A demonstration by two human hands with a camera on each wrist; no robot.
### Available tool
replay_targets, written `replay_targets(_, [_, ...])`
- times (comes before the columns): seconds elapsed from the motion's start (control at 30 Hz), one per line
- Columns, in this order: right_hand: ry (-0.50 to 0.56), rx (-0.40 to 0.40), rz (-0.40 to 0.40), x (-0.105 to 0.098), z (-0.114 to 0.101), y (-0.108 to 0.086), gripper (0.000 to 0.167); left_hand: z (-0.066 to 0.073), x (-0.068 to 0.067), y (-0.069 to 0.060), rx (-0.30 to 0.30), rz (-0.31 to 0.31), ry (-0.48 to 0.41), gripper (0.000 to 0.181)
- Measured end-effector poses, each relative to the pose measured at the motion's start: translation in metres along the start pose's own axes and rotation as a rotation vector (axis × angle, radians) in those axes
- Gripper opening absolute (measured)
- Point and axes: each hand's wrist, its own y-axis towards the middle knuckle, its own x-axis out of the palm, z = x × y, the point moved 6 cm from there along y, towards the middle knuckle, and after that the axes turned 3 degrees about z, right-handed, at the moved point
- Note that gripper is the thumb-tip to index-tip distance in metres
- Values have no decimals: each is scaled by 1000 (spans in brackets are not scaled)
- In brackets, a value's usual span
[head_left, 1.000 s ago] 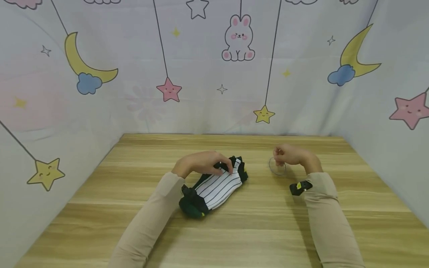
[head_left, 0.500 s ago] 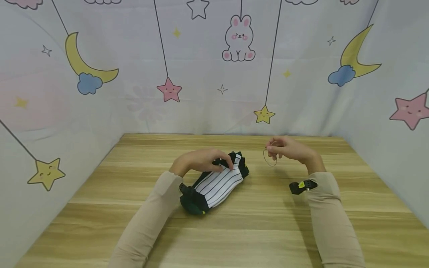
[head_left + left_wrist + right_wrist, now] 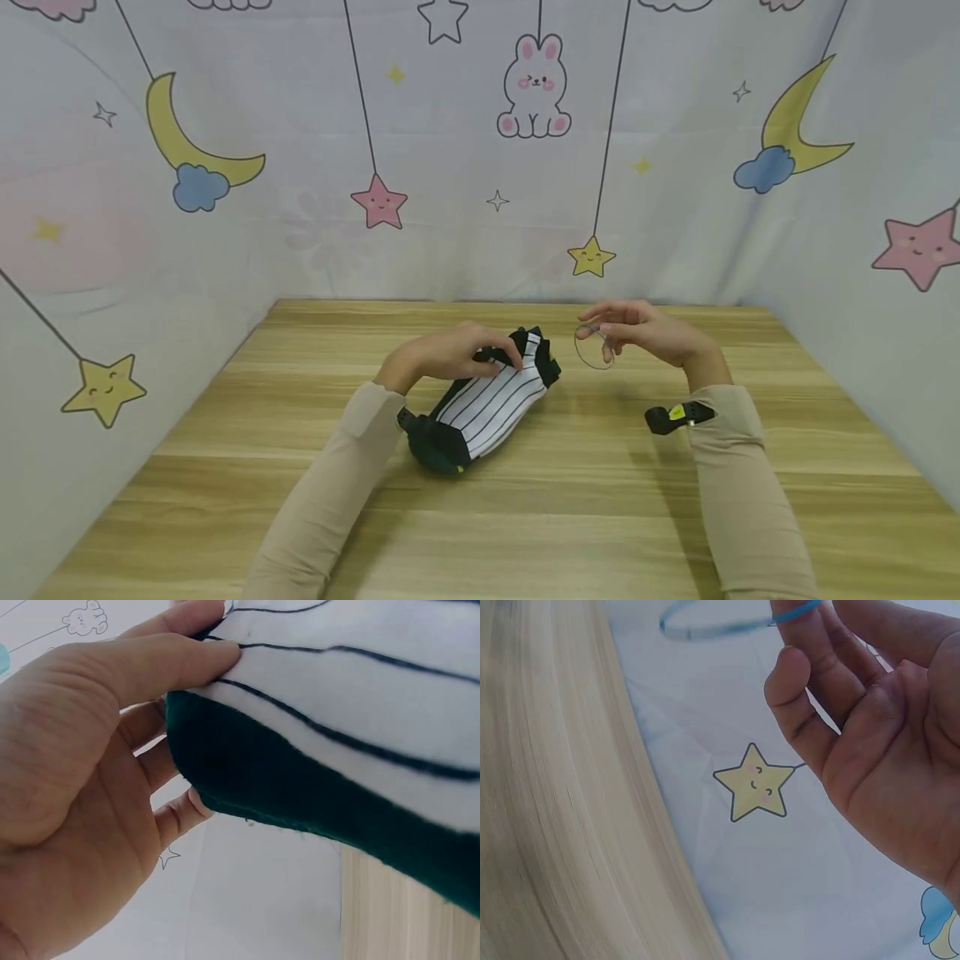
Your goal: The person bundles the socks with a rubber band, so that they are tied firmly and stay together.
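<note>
A bundle of socks (image 3: 495,408), white with dark stripes and dark green and black ends, slants across the middle of the table in the head view. My left hand (image 3: 450,354) grips it near its far end. In the left wrist view the thumb lies on the striped sock (image 3: 360,682), with fingers beneath the green edge. To the right, above the table, my right hand (image 3: 648,333) pinches a thin blue rubber band (image 3: 720,632). The band hangs as a round loop from the fingertips, apart from the socks. The pinch itself is partly cut off in the right wrist view.
The wooden table (image 3: 570,525) spreads under both arms. A white cloth wall (image 3: 450,258) printed with stars, moons and a rabbit stands along its back, with more cloth at both sides. Small black cameras (image 3: 667,418) sit on the wrists.
The right hand has risen and moved left with the rubber band, its fingers spreading more. The left hand and the socks have shifted slightly away, the socks' near end a little to the right.
</note>
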Motion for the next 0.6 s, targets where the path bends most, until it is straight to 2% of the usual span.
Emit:
replay_targets(0.23, [40, -97, -88, 4, -6, 0, 36, 2, -6, -1, -3, 40, -6, 28])
replay_targets(0.5, [98, -75, -95, 10, -9, 4, 51, 5, -11, -1, 12, 84, -7, 27])
replay_targets(0.6, [119, -41, -59, 11, -8, 7, 50, 6, -13, -2, 11, 102, -13, 27])
